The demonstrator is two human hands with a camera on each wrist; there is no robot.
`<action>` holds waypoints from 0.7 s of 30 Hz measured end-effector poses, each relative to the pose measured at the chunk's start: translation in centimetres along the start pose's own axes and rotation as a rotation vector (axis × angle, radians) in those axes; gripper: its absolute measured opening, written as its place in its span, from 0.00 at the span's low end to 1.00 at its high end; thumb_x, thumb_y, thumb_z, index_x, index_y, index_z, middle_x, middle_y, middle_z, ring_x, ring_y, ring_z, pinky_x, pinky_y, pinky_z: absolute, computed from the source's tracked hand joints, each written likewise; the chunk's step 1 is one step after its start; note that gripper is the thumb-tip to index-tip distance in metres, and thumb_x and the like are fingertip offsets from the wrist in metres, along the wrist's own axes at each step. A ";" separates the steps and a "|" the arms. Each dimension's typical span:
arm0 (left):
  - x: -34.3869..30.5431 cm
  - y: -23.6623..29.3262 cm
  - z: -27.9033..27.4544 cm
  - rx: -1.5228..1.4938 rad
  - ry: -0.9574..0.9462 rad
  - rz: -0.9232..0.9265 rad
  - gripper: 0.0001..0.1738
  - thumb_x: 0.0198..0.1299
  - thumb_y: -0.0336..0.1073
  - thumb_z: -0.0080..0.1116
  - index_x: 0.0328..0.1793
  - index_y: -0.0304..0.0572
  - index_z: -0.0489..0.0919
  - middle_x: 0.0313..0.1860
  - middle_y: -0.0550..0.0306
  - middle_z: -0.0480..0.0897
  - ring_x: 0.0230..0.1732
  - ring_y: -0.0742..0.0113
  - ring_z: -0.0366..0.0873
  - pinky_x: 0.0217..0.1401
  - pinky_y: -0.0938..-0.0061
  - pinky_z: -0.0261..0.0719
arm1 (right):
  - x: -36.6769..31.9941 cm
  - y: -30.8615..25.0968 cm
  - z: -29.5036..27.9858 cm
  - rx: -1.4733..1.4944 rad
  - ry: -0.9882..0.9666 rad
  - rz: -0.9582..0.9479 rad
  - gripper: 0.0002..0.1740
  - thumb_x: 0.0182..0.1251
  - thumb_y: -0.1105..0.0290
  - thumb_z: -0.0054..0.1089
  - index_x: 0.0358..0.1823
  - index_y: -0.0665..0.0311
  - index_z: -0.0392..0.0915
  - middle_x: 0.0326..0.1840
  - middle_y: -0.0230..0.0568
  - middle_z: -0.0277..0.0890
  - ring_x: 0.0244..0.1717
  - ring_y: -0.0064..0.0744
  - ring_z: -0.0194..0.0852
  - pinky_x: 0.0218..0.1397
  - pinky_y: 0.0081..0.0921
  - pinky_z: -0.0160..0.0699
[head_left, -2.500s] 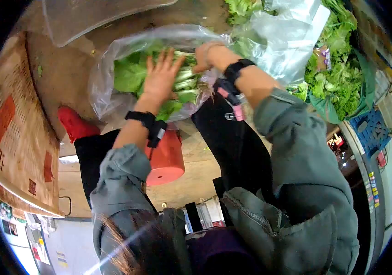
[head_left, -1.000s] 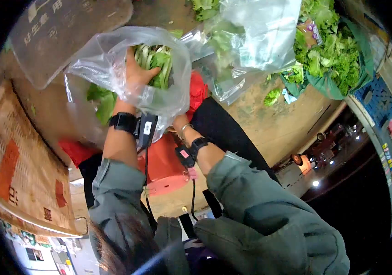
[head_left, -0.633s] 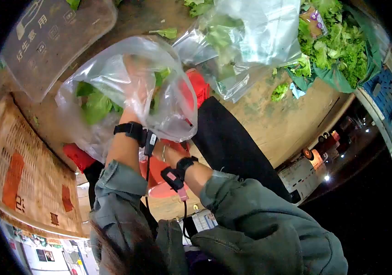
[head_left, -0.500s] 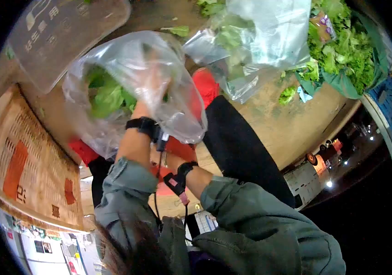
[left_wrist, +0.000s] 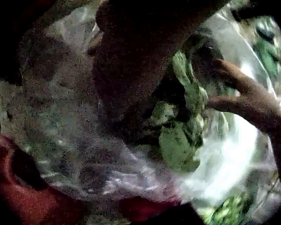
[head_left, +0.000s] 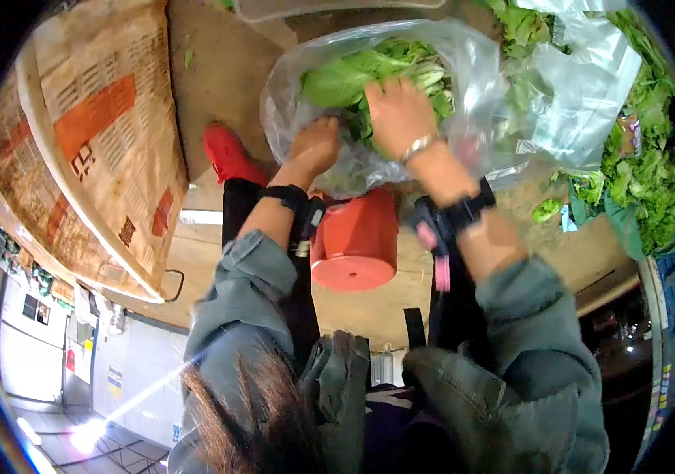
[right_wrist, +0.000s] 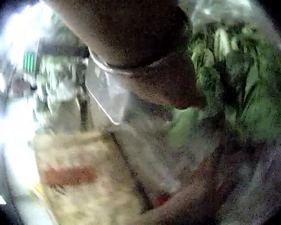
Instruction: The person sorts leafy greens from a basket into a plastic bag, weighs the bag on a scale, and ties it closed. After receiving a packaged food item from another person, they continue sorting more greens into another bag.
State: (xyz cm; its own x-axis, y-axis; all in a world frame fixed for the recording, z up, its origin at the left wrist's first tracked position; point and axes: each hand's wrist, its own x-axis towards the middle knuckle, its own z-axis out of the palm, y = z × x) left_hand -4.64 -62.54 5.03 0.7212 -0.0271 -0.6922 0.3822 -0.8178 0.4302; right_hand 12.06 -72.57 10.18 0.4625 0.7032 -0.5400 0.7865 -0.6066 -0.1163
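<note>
A clear plastic bag (head_left: 476,71) lies with its mouth spread, leafy greens with pale stems (head_left: 345,77) inside it. My left hand (head_left: 318,146) grips the bag's near left edge, its fingers curled at the plastic. My right hand (head_left: 402,114) reaches over the near edge and rests on the greens, fingers extended. In the left wrist view that right hand (left_wrist: 253,98) shows with thumb and finger apart beside the leaves (left_wrist: 178,145). Dark and grainy, the left hand (left_wrist: 131,61) hides part of the bag there. The right wrist view is blurred, with greens (right_wrist: 262,89) at its right.
A red bucket (head_left: 357,245) stands between the legs, right below the bag. To the left is a tall, stained crate (head_left: 108,134); a red shoe (head_left: 229,154) is beside it. Another plastic bag (head_left: 582,87) and a heap of frilly lettuce (head_left: 653,174) lie at the right.
My left hand has come out of the bag to its left edge. My right hand has moved from below the bag onto the greens. The view has swung, and the bag's mouth is wider.
</note>
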 end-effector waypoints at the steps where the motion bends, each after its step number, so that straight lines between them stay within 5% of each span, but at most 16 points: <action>1: -0.9 0.9 -1.5 0.094 -0.253 -0.094 0.26 0.54 0.45 0.51 0.57 0.43 0.65 0.45 0.48 0.76 0.50 0.53 0.71 0.54 0.64 0.67 | 0.6 0.3 1.3 -0.134 -0.152 -0.022 0.40 0.51 0.65 0.57 0.66 0.36 0.48 0.70 0.40 0.42 0.69 0.46 0.39 0.58 0.68 0.44; 3: -1.9 -0.2 -1.3 0.342 -0.673 -0.116 0.28 0.55 0.47 0.46 0.62 0.47 0.65 0.51 0.52 0.75 0.55 0.60 0.69 0.58 0.64 0.61 | 0.6 1.0 1.5 -0.192 -0.346 -0.093 0.42 0.51 0.62 0.58 0.66 0.34 0.46 0.70 0.37 0.40 0.69 0.45 0.40 0.58 0.69 0.43; 4: -2.7 -0.9 -1.2 0.324 -0.669 -0.117 0.28 0.55 0.47 0.46 0.62 0.47 0.65 0.51 0.52 0.75 0.55 0.60 0.69 0.58 0.64 0.61 | 0.5 1.6 1.5 -0.244 -0.544 -0.161 0.43 0.51 0.59 0.59 0.67 0.33 0.43 0.71 0.35 0.39 0.69 0.44 0.40 0.59 0.69 0.41; 7: -7.8 -1.6 -2.7 0.484 -0.898 0.095 0.23 0.57 0.45 0.43 0.58 0.50 0.70 0.55 0.54 0.72 0.59 0.64 0.65 0.62 0.66 0.53 | 1.5 3.2 4.9 -0.134 -0.563 -0.069 0.41 0.49 0.51 0.60 0.65 0.33 0.48 0.68 0.32 0.48 0.66 0.44 0.49 0.57 0.61 0.52; 9: -11.3 -3.4 -1.9 0.788 -0.186 0.330 0.18 0.58 0.40 0.40 0.51 0.50 0.76 0.54 0.55 0.73 0.59 0.64 0.65 0.64 0.69 0.47 | 1.7 3.2 5.5 -0.022 -0.548 0.034 0.37 0.49 0.47 0.58 0.63 0.35 0.54 0.64 0.36 0.56 0.63 0.45 0.54 0.56 0.52 0.60; 10: -11.2 -3.5 -2.0 0.787 -0.185 0.321 0.18 0.58 0.40 0.40 0.51 0.50 0.76 0.54 0.55 0.73 0.59 0.64 0.65 0.64 0.69 0.47 | 1.7 2.9 5.4 -0.025 -0.544 0.027 0.37 0.49 0.47 0.58 0.63 0.35 0.54 0.64 0.36 0.56 0.63 0.45 0.54 0.56 0.52 0.60; 12: -9.6 -2.2 -5.7 0.623 -0.676 0.119 0.16 0.55 0.38 0.43 0.46 0.48 0.78 0.53 0.57 0.73 0.59 0.59 0.62 0.63 0.47 0.45 | 1.3 1.8 5.3 -0.122 -0.361 0.031 0.34 0.52 0.49 0.55 0.63 0.37 0.55 0.65 0.38 0.54 0.65 0.46 0.50 0.58 0.54 0.56; 13: -9.6 -2.5 -5.2 0.436 -0.398 0.193 0.12 0.50 0.34 0.47 0.39 0.46 0.80 0.49 0.55 0.74 0.54 0.55 0.66 0.59 0.54 0.58 | 1.1 1.2 5.0 -0.125 -0.356 0.029 0.34 0.52 0.49 0.55 0.63 0.37 0.55 0.65 0.38 0.54 0.65 0.46 0.50 0.58 0.54 0.56; 15: -7.3 -1.2 -6.7 0.327 -0.435 0.260 0.12 0.47 0.31 0.48 0.37 0.45 0.80 0.47 0.53 0.75 0.52 0.54 0.68 0.54 0.58 0.63 | 0.0 -0.7 3.7 -0.243 -0.322 0.090 0.33 0.54 0.55 0.53 0.63 0.39 0.54 0.66 0.41 0.52 0.67 0.47 0.46 0.60 0.55 0.51; 17: -5.3 0.8 -7.8 -0.075 -0.412 0.249 0.13 0.42 0.27 0.49 0.36 0.41 0.79 0.41 0.48 0.77 0.46 0.51 0.72 0.47 0.63 0.70 | -2.0 -3.4 3.2 -0.159 -0.050 -0.073 0.23 0.63 0.66 0.33 0.61 0.47 0.61 0.68 0.40 0.48 0.67 0.49 0.45 0.61 0.63 0.38; 18: -4.1 1.1 -7.9 -0.354 -0.335 0.177 0.14 0.40 0.25 0.49 0.36 0.39 0.78 0.38 0.45 0.78 0.43 0.50 0.75 0.44 0.63 0.72 | -2.4 -4.9 3.3 -0.085 -0.018 -0.180 0.22 0.61 0.66 0.36 0.57 0.60 0.64 0.66 0.45 0.50 0.66 0.49 0.46 0.61 0.59 0.45; 20: -1.6 0.2 -5.9 -0.527 -0.156 0.102 0.14 0.41 0.25 0.49 0.38 0.37 0.78 0.37 0.44 0.78 0.42 0.50 0.75 0.44 0.62 0.72 | -3.5 -8.0 6.9 0.444 -0.513 -0.051 0.19 0.56 0.67 0.42 0.47 0.68 0.70 0.57 0.52 0.63 0.59 0.49 0.58 0.57 0.34 0.61; 21: -0.4 -0.5 -4.1 -0.697 0.020 0.024 0.15 0.42 0.25 0.48 0.39 0.36 0.77 0.37 0.42 0.78 0.41 0.49 0.76 0.44 0.60 0.72 | -4.6 -9.5 5.7 0.306 -0.620 -0.275 0.18 0.56 0.67 0.42 0.46 0.67 0.72 0.51 0.52 0.70 0.52 0.46 0.67 0.54 0.33 0.65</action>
State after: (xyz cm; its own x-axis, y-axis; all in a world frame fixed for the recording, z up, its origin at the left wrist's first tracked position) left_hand -2.78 -59.77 7.45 0.7417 -0.0243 -0.6703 0.6431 -0.2578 0.7211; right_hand 0.16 -72.20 9.06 -0.1214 0.5609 -0.8189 0.6497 -0.5789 -0.4928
